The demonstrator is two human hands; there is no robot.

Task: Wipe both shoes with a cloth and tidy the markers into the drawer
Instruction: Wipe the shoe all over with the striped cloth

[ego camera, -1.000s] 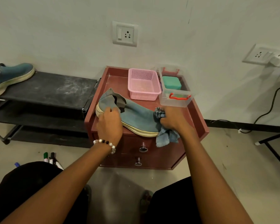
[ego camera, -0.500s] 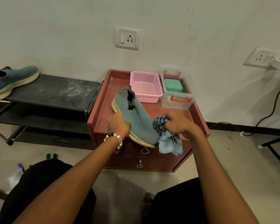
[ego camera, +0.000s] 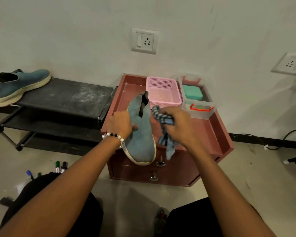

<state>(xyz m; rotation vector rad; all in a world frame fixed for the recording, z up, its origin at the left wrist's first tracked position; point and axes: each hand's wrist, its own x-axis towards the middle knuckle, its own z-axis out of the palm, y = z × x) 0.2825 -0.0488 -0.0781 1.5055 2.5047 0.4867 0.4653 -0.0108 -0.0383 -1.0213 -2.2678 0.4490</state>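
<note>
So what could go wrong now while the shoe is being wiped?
The shoe juts past the cabinet front, held only by the left hand; it might slip off. The cloth in the right hand dangles near a knob and could snag.

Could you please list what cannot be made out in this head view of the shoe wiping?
- Markers on the floor: the person's knee hides their lower parts, so their count is unclear.
- Second shoe on the rack: its heel is cut off by the left frame edge.
- Held shoe: the left hand covers its near side.
- Cloth: the right hand hides the bunched part.
- Drawer contents: both drawers are closed.
</note>
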